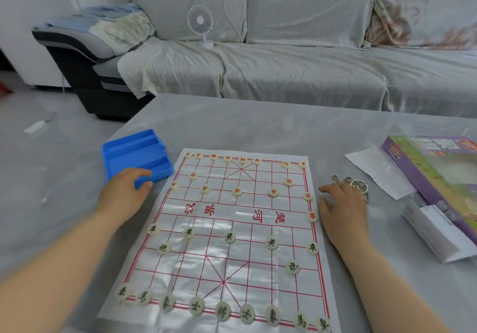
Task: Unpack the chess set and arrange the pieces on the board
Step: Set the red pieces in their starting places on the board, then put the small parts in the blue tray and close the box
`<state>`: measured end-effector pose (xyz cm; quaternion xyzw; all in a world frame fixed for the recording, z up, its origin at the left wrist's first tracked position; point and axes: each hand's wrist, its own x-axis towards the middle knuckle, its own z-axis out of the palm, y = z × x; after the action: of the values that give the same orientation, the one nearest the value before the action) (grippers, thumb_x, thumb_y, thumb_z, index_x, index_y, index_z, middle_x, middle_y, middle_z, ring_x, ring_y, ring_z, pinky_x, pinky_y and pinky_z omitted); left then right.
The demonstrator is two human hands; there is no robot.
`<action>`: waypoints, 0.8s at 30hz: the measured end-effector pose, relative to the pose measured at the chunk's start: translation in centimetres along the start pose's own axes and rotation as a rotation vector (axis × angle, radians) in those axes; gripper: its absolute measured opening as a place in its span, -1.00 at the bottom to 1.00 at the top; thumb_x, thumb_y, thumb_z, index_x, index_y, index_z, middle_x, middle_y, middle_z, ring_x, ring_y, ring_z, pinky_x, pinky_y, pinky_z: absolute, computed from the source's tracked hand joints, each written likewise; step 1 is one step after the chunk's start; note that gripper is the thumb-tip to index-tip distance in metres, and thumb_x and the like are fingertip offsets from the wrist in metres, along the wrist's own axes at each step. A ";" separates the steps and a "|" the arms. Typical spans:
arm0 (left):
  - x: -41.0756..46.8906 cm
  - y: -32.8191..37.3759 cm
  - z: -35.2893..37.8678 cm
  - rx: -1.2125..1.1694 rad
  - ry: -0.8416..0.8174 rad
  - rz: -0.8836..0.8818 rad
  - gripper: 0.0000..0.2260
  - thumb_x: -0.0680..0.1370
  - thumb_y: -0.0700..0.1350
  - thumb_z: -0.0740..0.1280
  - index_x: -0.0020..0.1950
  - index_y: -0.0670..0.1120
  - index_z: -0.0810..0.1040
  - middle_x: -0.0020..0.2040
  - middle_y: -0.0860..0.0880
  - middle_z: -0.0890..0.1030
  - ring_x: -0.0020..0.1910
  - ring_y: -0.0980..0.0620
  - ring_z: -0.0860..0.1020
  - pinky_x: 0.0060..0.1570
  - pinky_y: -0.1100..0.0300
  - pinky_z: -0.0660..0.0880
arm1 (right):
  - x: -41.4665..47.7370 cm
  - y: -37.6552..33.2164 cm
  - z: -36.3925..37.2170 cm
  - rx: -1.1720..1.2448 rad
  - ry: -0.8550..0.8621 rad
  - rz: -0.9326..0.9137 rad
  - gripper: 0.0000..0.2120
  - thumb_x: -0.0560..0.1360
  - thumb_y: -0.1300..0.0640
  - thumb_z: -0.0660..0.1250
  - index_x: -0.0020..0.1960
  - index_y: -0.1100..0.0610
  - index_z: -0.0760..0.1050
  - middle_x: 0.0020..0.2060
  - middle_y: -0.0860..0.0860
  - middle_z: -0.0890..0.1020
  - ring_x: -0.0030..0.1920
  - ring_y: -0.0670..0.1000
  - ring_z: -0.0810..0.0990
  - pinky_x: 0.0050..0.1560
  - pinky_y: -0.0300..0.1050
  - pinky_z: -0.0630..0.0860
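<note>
board (206, 268) | red 楚河, 汉界 | near pieces (312, 248) | black 卒, 炮, 士, 象

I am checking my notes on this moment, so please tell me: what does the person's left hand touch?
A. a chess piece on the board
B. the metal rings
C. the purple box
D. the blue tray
D: the left hand holds the near corner of the blue tray, with its fingers on top and its thumb at the side, just left of the board.
</note>
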<state>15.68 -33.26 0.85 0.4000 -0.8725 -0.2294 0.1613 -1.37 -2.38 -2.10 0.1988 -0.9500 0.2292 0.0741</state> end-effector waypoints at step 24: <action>-1.0 -7.7 -1.6 -0.013 0.198 -0.100 -0.71 0.45 -0.12 0.35 0.15 -0.12 0.54 0.22 -0.14 0.52 0.23 -0.16 0.41 0.23 0.05 0.18 | 5.1 -28.5 10.5 0.211 -0.445 -0.068 -0.66 0.53 0.16 0.17 0.29 0.18 0.35 0.19 0.11 0.51 0.18 0.11 0.46 0.13 -0.08 0.42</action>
<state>21.84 -37.38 -1.98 0.4630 -0.8296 -0.2023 0.2377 5.18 -32.29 1.42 0.2828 -0.9065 0.2752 -0.1502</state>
